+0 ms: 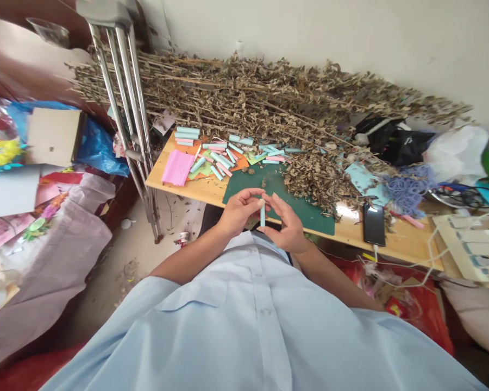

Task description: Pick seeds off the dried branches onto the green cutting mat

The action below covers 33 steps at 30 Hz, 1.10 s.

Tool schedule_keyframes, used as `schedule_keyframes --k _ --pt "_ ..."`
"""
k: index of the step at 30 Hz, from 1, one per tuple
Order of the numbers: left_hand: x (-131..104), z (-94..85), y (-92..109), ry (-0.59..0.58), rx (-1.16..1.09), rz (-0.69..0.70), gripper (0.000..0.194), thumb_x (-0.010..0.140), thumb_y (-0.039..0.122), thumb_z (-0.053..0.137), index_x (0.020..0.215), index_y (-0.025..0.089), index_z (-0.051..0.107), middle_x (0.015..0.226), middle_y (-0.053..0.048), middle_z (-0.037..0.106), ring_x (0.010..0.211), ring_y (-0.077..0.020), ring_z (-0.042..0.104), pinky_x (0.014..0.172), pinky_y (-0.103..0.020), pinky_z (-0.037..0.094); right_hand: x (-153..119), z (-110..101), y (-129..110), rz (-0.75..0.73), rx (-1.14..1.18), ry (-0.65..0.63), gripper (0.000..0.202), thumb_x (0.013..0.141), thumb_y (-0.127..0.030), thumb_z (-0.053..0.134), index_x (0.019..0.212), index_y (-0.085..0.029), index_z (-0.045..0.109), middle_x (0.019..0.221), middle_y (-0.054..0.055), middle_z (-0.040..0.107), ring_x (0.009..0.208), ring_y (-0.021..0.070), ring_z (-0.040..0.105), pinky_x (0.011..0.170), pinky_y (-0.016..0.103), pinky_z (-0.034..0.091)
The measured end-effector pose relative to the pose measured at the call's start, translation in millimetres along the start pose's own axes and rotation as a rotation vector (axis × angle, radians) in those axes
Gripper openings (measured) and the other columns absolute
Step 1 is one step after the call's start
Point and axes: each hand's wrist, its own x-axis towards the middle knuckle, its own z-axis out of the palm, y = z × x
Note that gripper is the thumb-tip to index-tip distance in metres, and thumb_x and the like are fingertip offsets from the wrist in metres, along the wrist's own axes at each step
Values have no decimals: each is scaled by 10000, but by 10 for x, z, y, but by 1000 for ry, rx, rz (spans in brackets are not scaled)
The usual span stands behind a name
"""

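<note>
1 pale-blue roll [263, 215] pinched in grip of left hand [239, 210] and right hand [288, 224], probably for steadiness; dried leaves [312, 179], 2 o'clock.

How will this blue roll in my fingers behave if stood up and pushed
The roll would probably tip, being tall and narrow, then roll, since its sides look rounded. Held just by fingertips, it's likely light.

Homelike room: cluttered table [206, 191], crutches [133, 155]

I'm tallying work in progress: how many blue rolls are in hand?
1: the blue roll between the left hand and right hand; the fingers could hide another.
</note>
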Motion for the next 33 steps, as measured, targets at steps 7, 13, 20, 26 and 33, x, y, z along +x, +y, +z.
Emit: schedule_keyframes --k 7,13,20,26,33 --pt "2 -40 57 51 -16 21 455 712 413 884 1027 140 702 792 -55 761 604 -138 688 550 -224 523 0 -19 15 46 8 131 536 831 -335 798 1341 -310 635 1435 82 621 1331 317 593 1128 549 509" --pt "-18 -108 127 84 1 23 453 669 385 914 966 124 693 708 -25 726 564 -128 676 538 -225 539 -8 -37 0 220 209 296 211 865 -309 765 1075 -287 773 995 38 770 845 216 758 778 380 641" --pt "-75 -100 109 13 -49 19 432 737 369 872 1053 134 693 732 -32 735 572 -142 685 532 -243 550 7 28 42 435 473 377 236 847 -388 790 1057 -283 780 860 16 785 731 213 763 725 375 645" --pt "-76 -112 91 10 -41 22 443 728 363 879 1062 130 704 754 -44 746 576 -141 689 536 -242 554 -4 35 61 466 468 375 244 839 -408 794 1040 -270 782 838 21 784 723 216 761 714 374 645" --pt "-86 -73 63 62 84 99 390 717 375 879 971 121 729 717 -32 733 563 -138 679 536 -252 561 1 35 67 495 504 360 263 847 -419 782 1064 -273 758 847 13 773 683 198 742 686 365 631"
